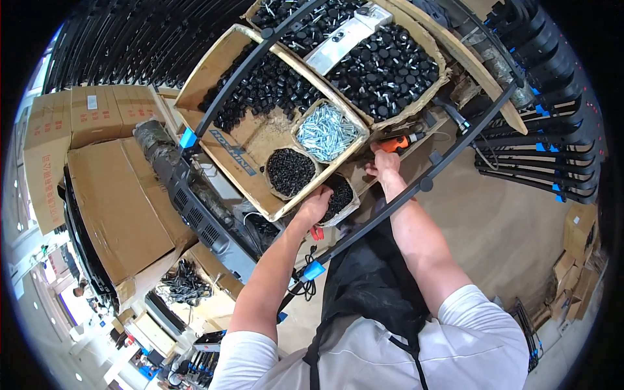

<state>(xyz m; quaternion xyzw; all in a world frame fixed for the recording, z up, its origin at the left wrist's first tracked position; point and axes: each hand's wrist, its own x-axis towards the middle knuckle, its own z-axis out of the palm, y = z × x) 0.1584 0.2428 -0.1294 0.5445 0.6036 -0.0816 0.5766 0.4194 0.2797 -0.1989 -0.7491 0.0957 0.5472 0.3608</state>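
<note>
My left hand [316, 205] reaches to the rim of a small bin of black screws [339, 199]. Its fingertips dip among the screws, partly hidden, with the fingers drawn together. Further right, my right hand [386, 164] is beside an orange-and-black power driver [395, 142], just on the near side of it. The right fingers are curled in, and whatever they hold is too small or covered to make out. A black metal tube frame [426, 184] with blue tape wraps crosses near both forearms. Red-handled pliers or a similar red tool [316, 233] sits below the left hand.
A large cardboard box [195, 117] contains black plastic parts, a tub of silver bolts [327, 132] and a tub of small black screws [290, 172]. Black round-headed feet [390, 75] fill another box. Black frames [546, 149] are stacked at right; cartons [123, 201] stand left.
</note>
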